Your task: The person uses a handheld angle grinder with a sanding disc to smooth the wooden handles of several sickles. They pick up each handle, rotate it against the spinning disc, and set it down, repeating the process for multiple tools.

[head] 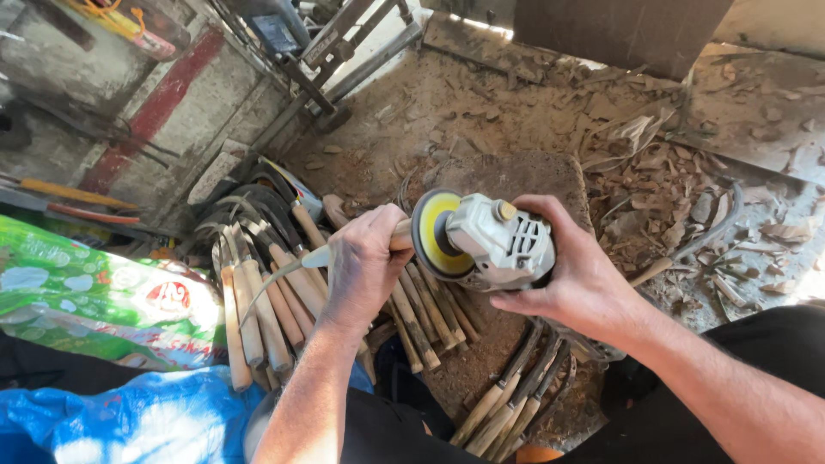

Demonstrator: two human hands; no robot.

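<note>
My right hand [577,275] grips a grey angle grinder [498,243] whose yellow sanding disc [432,232] faces left. My left hand [365,266] is closed around the wooden handle of a sickle [308,259], holding the handle's end against the disc. The sickle's thin curved blade trails down to the left of that hand. Both hands work above a heap of wooden-handled sickles [258,301] lying on the ground.
More sickles with pale handles [507,395] lie below the grinder. A green printed sack [94,296] and a blue plastic sheet [129,425] are at lower left. Wood shavings and chips [670,198] cover the dirt floor. Metal frames [344,51] stand at the top.
</note>
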